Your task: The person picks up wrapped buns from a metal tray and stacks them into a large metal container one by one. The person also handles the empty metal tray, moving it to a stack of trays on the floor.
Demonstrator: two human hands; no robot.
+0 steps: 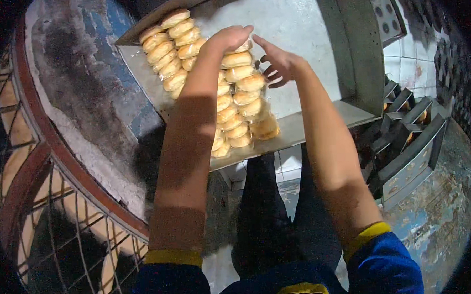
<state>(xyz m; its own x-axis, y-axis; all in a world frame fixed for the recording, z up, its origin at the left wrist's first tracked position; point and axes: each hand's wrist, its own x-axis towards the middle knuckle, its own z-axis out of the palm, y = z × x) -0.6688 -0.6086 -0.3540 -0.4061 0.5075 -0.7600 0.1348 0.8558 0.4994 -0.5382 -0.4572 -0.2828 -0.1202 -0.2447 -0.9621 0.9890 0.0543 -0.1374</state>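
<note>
Rows of golden oval buns in clear plastic wrap stand packed against the left side of a large metal tray. My left hand reaches over the rows to the far end of the rightmost one. Its thumb side shows, but most of its fingers are hidden behind the hand. Just right of that same row, my right hand is open, with fingers spread and curved toward the buns. I see nothing held in it. A flatter wrapped bun lies at the near end of the row. My left forearm covers part of the middle rows.
Dark metal racks or moulds stand at the right, below white wall tiles. A pan with round dark hollows sits beyond the tray's right wall. On the left are a worn blue-grey surface and a reddish railing with wire mesh.
</note>
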